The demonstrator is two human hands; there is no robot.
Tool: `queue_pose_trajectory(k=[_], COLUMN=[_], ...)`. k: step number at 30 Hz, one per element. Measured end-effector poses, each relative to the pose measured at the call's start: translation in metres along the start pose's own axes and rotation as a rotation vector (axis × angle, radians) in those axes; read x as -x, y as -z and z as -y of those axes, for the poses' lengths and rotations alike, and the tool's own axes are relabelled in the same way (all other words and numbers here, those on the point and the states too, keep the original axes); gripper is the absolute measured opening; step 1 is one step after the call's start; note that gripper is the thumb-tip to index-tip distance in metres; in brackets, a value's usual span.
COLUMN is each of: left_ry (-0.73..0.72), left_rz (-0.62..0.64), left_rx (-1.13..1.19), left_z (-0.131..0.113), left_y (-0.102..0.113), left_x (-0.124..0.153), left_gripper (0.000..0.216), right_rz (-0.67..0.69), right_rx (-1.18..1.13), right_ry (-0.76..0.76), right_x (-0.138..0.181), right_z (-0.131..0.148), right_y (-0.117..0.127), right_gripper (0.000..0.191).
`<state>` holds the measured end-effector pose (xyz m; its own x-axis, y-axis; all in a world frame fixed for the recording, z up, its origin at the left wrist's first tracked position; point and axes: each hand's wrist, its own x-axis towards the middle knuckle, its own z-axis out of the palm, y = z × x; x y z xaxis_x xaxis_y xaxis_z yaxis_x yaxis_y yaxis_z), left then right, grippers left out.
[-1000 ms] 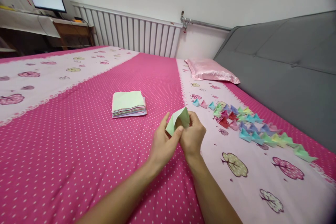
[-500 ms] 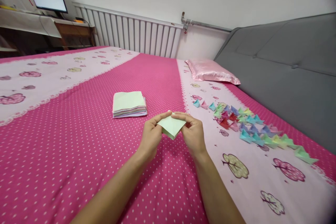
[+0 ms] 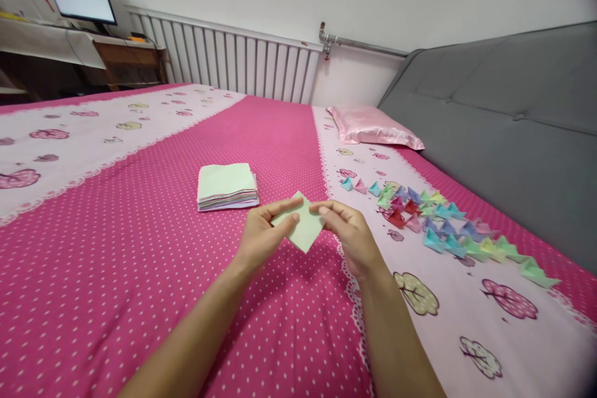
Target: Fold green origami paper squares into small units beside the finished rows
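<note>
**Fig. 1. Both hands on a green folded square, mid-crease, over the bed**

The bed [image 3: 140, 249], in pink dotted cloth with pale printed bands, fills the room from here. A grey padded headboard [image 3: 489, 124] runs along its right side, and a pink satin pillow [image 3: 373, 127] lies at the far end. A stack of paper squares [image 3: 227, 186], green sheet uppermost, sits on the dotted band just beyond the hands. On the pale band to the right lies a row of small folded paper pieces [image 3: 443, 224] in blue, green, red and yellow, close-packed.

The left hand [image 3: 261, 239] and right hand [image 3: 354, 236] meet over the seam between the two bands. Between them is the green paper [image 3: 302, 230], already folded to a diamond, one point toward the person. The left fingers [image 3: 284, 206] are clamped on its upper left edge, thumb across the face. The right fingers [image 3: 333, 211] are closed on the right corner. Whether its lower point rests on the bed cannot be told.

Judged stage: an intermediate fold, the diamond being squared and flattened before a further crease. That crease would call for matched corners, a steady left pinch, and a firm pass along the edge.
</note>
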<state>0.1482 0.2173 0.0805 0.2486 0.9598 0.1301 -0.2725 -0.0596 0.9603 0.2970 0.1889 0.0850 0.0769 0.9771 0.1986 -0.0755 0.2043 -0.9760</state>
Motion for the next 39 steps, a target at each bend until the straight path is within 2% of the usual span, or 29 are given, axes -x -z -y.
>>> queue_pose_trajectory(k=[4,9,11,13,15,16,20,23,29,39], left_ry=[-0.003,-0.052,-0.046,-0.012,0.035,0.060,0.182,0.236,0.318,0.318], left_rz=[0.044,0.120,0.142,0.144,0.118,0.102,0.141,0.191,0.251,0.303], left_rx=[-0.107,-0.071,-0.032,-0.019,-0.007,0.010,0.062,0.036,-0.019,-0.099], left_z=[0.008,0.006,0.001,-0.002,-0.002,0.000,0.007,0.008,0.005,0.006], left_y=[-0.001,-0.001,-0.002,-0.003,-0.005,-0.005,-0.007,-0.006,-0.004,0.000], left_x=[0.000,0.001,0.002,0.003,0.003,0.003,0.003,0.003,0.004,0.003], left_gripper=[0.024,0.019,0.028,0.047,0.061,0.062,0.031,0.020,0.019,0.018], right_rz=[-0.075,-0.008,0.015,0.010,-0.041,-0.071,-0.164,-0.232,-0.355,-0.349], right_rx=[0.000,0.050,0.039,0.008,-0.026,-0.044,-0.097,-0.078,-0.022,-0.085], right_ry=[0.024,0.026,0.012,-0.009,-0.018,-0.022,-0.039,-0.005,0.076,0.041], right_x=[-0.001,0.000,0.001,0.002,0.002,0.002,0.003,0.002,-0.001,-0.002], right_z=[-0.002,-0.002,-0.002,-0.001,-0.001,0.000,0.001,0.000,-0.003,-0.006], right_y=[-0.001,-0.003,-0.004,-0.005,-0.007,-0.008,-0.011,-0.011,-0.011,-0.010], right_gripper=[0.029,0.028,0.023,0.021,0.020,0.020,0.022,0.023,0.025,0.020])
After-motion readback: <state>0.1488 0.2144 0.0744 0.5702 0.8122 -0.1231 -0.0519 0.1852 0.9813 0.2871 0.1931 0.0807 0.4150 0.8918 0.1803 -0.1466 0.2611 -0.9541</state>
